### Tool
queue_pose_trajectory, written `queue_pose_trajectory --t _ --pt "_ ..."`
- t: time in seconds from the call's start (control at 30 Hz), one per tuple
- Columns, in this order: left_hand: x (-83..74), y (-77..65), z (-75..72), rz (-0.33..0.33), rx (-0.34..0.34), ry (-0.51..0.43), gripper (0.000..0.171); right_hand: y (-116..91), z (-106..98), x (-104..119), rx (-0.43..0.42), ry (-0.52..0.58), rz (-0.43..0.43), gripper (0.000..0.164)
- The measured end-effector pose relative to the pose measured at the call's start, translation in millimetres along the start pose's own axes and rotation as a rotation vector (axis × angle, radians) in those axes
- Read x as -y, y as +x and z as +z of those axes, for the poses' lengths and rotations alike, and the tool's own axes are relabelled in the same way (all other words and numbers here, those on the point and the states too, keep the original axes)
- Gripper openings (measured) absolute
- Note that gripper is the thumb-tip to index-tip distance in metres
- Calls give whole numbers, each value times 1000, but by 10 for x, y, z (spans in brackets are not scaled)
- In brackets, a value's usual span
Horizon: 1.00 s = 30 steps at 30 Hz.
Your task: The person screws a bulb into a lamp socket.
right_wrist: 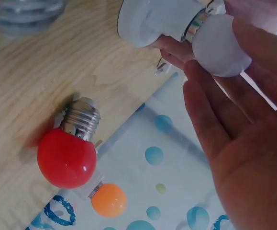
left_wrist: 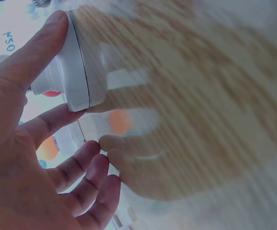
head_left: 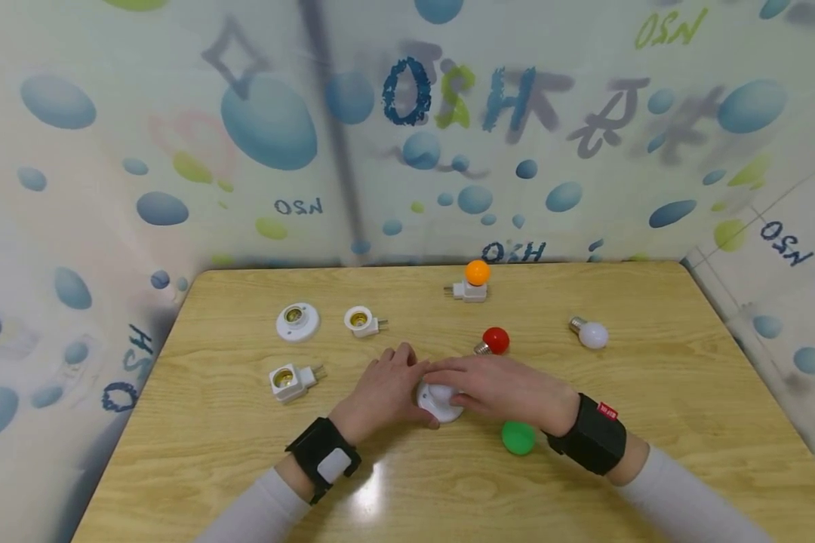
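Observation:
My left hand grips the rim of a round white lamp socket standing on the table, thumb on one side and index finger on the other. The left wrist view shows that socket's flat base between them, with the other fingers spread below. From the right, my right hand holds a white light bulb between thumb and fingers. The bulb sits at the mouth of the socket, part of its metal screw thread showing in the right wrist view. In the head view, the fingers partly cover the bulb.
A red bulb lies behind the right hand and a green bulb in front. Another white bulb lies right. An orange bulb stands in a plug socket. Left are a round socket and two plug sockets.

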<state>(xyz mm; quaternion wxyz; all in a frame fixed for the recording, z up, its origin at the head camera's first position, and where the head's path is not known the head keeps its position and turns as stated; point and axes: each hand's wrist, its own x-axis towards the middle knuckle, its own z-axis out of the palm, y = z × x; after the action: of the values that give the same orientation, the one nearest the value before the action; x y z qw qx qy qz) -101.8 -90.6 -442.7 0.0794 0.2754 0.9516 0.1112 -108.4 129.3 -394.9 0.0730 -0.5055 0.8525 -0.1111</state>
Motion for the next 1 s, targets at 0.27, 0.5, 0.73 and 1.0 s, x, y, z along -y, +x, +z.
queue_pose_trajectory --t 0.27,0.5,0.73,1.0 --pt "-10 13 -10 14 -3 2 71 1 38 20 -60 -63 24 44" --pt "-29 2 -27 16 -2 11 72 13 35 42 -81 -113 31 42" --pt "-52 -19 -21 3 -2 12 76 -19 56 26 -34 -38 65 60" --pt "-31 -9 -20 2 7 4 81 -28 42 26 3 30 29 49"
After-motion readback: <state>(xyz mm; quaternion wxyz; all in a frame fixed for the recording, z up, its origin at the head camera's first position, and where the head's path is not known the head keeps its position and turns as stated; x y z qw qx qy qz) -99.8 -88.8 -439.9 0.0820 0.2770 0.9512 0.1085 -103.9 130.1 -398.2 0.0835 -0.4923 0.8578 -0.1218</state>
